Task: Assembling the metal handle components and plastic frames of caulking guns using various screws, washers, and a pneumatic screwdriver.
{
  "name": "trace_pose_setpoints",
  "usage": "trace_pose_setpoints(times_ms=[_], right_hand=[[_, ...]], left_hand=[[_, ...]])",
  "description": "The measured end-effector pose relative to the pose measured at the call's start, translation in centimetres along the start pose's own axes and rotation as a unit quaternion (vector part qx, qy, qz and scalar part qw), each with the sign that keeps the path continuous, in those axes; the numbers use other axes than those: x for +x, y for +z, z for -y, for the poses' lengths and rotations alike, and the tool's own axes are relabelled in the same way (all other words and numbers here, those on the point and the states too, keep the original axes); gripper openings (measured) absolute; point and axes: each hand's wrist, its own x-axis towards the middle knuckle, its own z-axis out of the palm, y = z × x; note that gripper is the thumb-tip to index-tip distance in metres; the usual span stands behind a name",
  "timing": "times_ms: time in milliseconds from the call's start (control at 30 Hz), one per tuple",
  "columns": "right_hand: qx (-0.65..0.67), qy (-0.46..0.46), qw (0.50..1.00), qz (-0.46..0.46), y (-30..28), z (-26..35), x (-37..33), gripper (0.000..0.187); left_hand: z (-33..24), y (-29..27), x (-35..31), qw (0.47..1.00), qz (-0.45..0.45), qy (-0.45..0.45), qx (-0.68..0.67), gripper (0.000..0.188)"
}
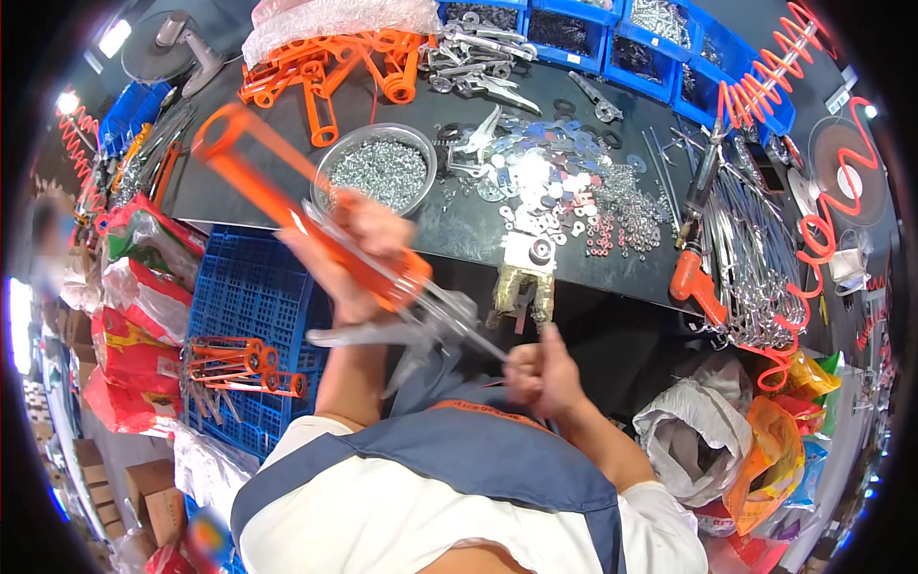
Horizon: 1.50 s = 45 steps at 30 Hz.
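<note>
An orange caulking gun [400, 279] lies slantwise in front of my body, its open frame pointing to the upper left. My left hand [356, 244] is wrapped round the frame near its handle end. The grey handle and trigger [435, 330] are smeared by motion. A thin metal rod [486, 346] sticks out of the gun's back end toward the lower right. My right hand [543, 375] is closed on the end of this rod. Just beyond that hand, a small fixture [528, 253] sits at the table's edge.
On the dark table [459, 225] are a bowl of small metal parts [378, 167], loose washers and discs [545, 172], and orange frames [325, 72]. Blue bins [574, 43] line the back. A power screwdriver [696, 277] and metal rods [760, 249] lie right; finished guns rest on a blue crate [244, 253].
</note>
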Motion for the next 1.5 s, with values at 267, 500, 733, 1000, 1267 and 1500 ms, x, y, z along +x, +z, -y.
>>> trace_pose_setpoints(times_ms=[267,500,733,1000,1267,1500], right_hand=[[-0.451,-0.511,0.700,-0.213,-1.0,6.2,3.9,0.019],[-0.628,-0.460,0.570,-0.265,-4.2,9.2,9.4,0.039],[-0.545,-0.430,0.669,-0.266,-3.3,10.0,7.4,0.027],[-0.361,-0.749,0.537,-0.145,1.2,12.3,0.8,0.018],[-0.532,-0.763,0.360,-0.074,4.1,15.6,0.6,0.031],[-0.590,-0.726,0.352,-0.020,4.3,16.8,-0.6,0.034]], left_hand=[[5.5,2.8,-1.1,0.938,0.015,0.018,0.347,0.089],[10.5,-0.8,-2.3,0.906,0.117,-0.107,0.392,0.065],[10.8,-2.4,-2.1,0.851,0.149,-0.116,0.489,0.036],[13.0,-4.8,-1.7,0.825,0.072,-0.115,0.548,0.018],[12.7,-3.9,-1.5,0.832,0.092,-0.118,0.534,0.019],[12.9,-4.2,-1.3,0.814,0.140,-0.072,0.559,0.018]])
